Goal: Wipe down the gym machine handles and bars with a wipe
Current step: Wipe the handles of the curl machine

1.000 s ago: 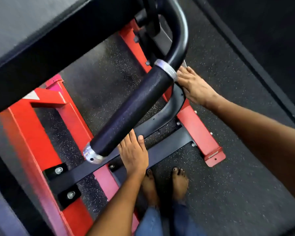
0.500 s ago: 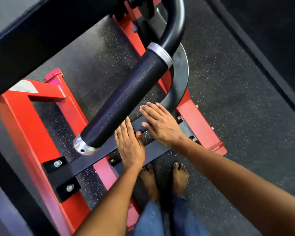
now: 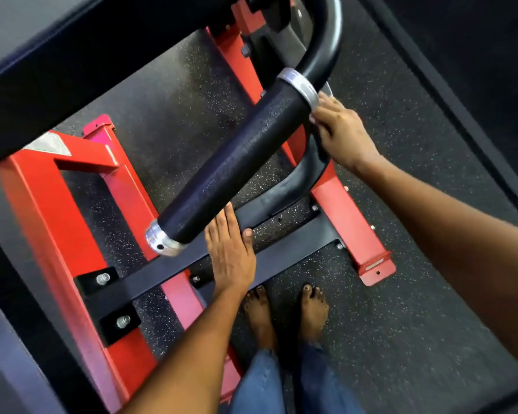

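Observation:
The machine's handle (image 3: pixel 237 156) is a black textured grip with a silver collar at each end, running diagonally from lower left to upper right. It joins a curved black bar (image 3: pixel 326 40). My left hand (image 3: pixel 231 255) lies flat with straight fingers, its fingertips touching the underside of the grip near the lower collar (image 3: pixel 162 240). My right hand (image 3: pixel 338 130) is at the upper collar (image 3: pixel 299 82), with thumb and curled fingers around the end of the grip. No wipe shows in either hand.
The red steel frame (image 3: pixel 42 210) and a black cross bar (image 3: pixel 281 252) sit on speckled rubber flooring (image 3: pixel 401 324). A large black pad (image 3: pixel 72 55) overhangs at upper left. My bare feet (image 3: pixel 284 312) stand just behind the cross bar.
My right hand slid from the upper collar down to the middle of the grip and back up to the collar. My left hand stayed under the lower end.

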`<state>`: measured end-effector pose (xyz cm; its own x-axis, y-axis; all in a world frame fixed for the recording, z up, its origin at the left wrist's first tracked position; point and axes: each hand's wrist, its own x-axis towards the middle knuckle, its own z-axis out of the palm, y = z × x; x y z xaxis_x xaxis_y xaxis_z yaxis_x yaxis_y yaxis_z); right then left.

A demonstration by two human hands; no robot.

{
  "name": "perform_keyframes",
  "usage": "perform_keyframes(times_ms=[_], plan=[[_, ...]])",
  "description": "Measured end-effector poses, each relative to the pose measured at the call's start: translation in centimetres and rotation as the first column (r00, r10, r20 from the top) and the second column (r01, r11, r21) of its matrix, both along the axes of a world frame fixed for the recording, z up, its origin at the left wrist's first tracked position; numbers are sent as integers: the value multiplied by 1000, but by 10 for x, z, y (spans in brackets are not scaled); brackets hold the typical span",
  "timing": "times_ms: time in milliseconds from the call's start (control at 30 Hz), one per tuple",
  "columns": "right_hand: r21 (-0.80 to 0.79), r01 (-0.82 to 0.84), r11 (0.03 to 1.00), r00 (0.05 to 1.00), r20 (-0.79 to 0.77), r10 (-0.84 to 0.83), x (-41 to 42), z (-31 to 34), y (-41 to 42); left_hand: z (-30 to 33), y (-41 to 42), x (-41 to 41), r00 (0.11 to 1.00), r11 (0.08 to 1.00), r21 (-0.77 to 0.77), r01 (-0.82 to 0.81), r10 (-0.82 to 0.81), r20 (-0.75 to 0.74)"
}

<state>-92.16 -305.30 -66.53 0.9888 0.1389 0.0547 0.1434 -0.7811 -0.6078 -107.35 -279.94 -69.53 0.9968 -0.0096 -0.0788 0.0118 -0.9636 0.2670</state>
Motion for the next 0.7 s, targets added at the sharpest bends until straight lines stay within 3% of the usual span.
perform_keyframes(times_ms=[133, 300, 400, 500, 567, 633, 700], plan=[[-156, 55, 986, 995, -71, -67, -20, -27, 17, -3, -2, -3, 996, 996, -44, -83, 84, 21], [-78, 130, 989, 991, 26, -128, -98, -33, 88, -10, 4, -5, 999, 999, -24, -48, 47, -9], [-236, -178, 955, 980, 44, 193, -110, -35, 101, -8, 7, -4, 999, 1000, -17, -22, 21, -24], [-313, -539, 782, 804, 85, 588, -96, -38, 68, -3, 9, -5, 997, 998, 32, 49, -47, -58], [-269, -652, 709, 732, 21, 681, -86, -31, 40, 0, 11, -5, 993, 995, 63, 78, -72, -90], [-231, -610, 758, 785, -46, 618, -82, -22, 20, 4, 9, -5, 989, 994, 80, 76, -65, -132], [-152, -381, 912, 925, -67, 375, -93, -12, 19, 11, 6, -4, 983, 995, 79, 67, -53, -175]])
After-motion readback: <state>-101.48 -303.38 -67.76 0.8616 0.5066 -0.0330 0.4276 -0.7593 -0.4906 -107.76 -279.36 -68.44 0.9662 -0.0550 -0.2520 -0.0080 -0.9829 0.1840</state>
